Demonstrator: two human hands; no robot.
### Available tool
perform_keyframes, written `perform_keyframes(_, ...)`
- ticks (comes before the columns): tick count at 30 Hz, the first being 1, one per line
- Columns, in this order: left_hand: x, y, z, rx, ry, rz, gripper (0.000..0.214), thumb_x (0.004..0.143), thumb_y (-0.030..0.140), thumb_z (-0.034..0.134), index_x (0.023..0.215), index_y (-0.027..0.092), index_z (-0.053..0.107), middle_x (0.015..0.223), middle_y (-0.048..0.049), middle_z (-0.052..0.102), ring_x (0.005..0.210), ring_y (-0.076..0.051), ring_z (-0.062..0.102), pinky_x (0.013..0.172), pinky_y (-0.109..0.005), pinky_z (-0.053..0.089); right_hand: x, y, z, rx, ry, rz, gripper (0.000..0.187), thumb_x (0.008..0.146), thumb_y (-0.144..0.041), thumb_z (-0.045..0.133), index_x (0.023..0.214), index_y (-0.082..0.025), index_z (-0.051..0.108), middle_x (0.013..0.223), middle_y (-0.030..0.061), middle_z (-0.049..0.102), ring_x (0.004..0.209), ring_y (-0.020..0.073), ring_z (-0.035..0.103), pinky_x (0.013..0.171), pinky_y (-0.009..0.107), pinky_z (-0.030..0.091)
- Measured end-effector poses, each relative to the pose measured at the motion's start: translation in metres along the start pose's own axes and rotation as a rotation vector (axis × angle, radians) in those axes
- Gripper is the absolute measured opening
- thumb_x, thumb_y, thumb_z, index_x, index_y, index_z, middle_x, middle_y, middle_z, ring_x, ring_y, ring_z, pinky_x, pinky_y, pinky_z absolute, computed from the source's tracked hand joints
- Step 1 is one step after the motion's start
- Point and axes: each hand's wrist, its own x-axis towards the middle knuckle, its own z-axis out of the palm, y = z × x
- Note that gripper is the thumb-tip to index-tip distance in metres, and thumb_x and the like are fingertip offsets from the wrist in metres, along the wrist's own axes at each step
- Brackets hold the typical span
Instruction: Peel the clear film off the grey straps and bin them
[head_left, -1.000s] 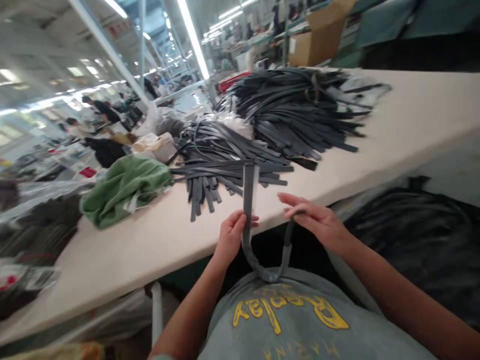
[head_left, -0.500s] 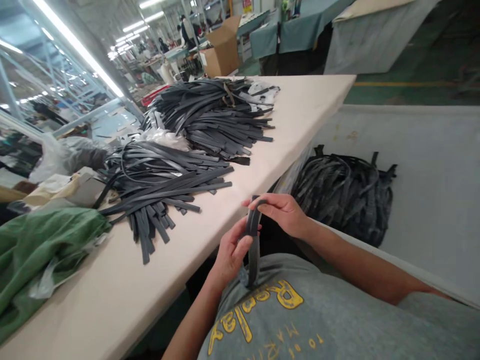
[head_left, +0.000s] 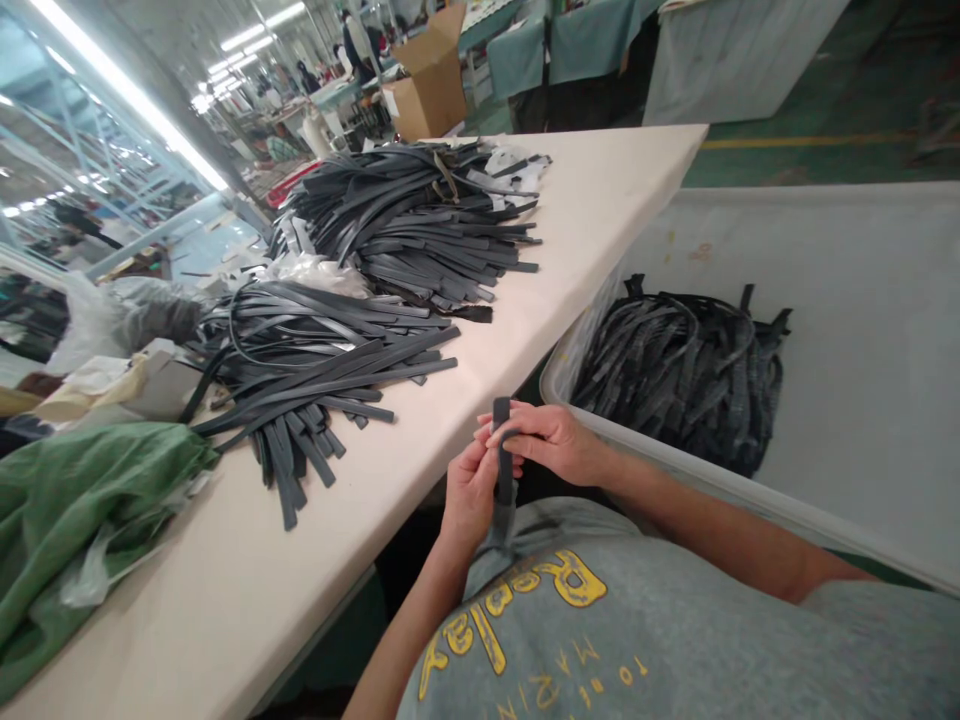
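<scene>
1. Across the chest of the grey, soft fabric T-shirt [head_left: 705, 620] worn by the person, large yellow, dark-outlined lettering [head_left: 491, 645] appears to read "Replay"; its middle letters are hard to make out.
2. Beside it on the same shirt, smaller, thin yellow capitals [head_left: 546, 690] seem to include "MARIN" and "TO"; the rest is unclear.
3. On the inner wall of the pale grey, large rectangular bin [head_left: 862, 300], faint orange-brown marks [head_left: 700, 252] are too blurred to read.

At six o'clock, the left hand [head_left: 471, 492] and right hand [head_left: 564, 445] partly hide the dark strip [head_left: 505, 485]. The picture's edge cuts the green cloth [head_left: 45, 535] at eight. Distant people [head_left: 358, 45] at eleven are blurred.
</scene>
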Motion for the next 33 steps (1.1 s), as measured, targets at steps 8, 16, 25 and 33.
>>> perform_keyframes(8, -0.007, 0.005, -0.013, 0.197, -0.136, 0.05, 0.037, 0.087, 0.05, 0.06, 0.096, 0.016, 0.074, 0.082, -0.0044, 0.071, 0.072, -0.014, 0.06, 0.068, -0.025, 0.047, 0.004, -0.004, -0.01, 0.226, 0.155, 0.12, 0.02, 0.091, -0.038, 0.064, 0.093, -0.024, 0.077, 0.103, 0.0036, 0.076, 0.11, 0.0212, 0.066, 0.105, 0.04, 0.046)
perform_keyframes(16, -0.01, 0.017, -0.019, 0.178, -0.339, 0.05, 0.051, 0.088, 0.052, 0.056, 0.127, 0.019, 0.059, 0.106, -0.0094, 0.071, 0.089, -0.021, 0.066, 0.084, -0.035, 0.052, 0.008, -0.008, -0.015, 0.219, 0.184, 0.113, 0.02, 0.091, -0.038, 0.064, 0.093, -0.023, 0.077, 0.103, 0.0047, 0.077, 0.111, 0.0214, 0.066, 0.103, 0.041, 0.047)
perform_keyframes(25, -0.014, -0.042, -0.007, 0.553, -0.412, 0.065, 0.029, 0.087, 0.043, 0.058, 0.093, 0.02, 0.074, 0.095, -0.0068, 0.074, 0.093, -0.026, 0.067, 0.085, -0.036, 0.052, -0.019, -0.017, -0.038, -0.057, 0.29, 0.061, 0.026, 0.095, -0.04, 0.057, 0.094, -0.021, 0.075, 0.104, 0.0039, 0.077, 0.109, 0.0183, 0.067, 0.116, 0.04, 0.026)
perform_keyframes(33, -0.004, -0.074, -0.022, 0.497, -0.27, -0.069, 0.056, 0.085, 0.056, 0.054, 0.127, 0.02, 0.062, 0.129, -0.0128, 0.064, 0.119, -0.029, 0.06, 0.106, -0.044, 0.044, -0.063, -0.035, -0.144, -0.447, 0.533, 0.082, 0.028, 0.095, -0.042, 0.055, 0.094, -0.02, 0.073, 0.103, 0.0052, 0.076, 0.109, 0.0202, 0.066, 0.106, 0.04, 0.041)
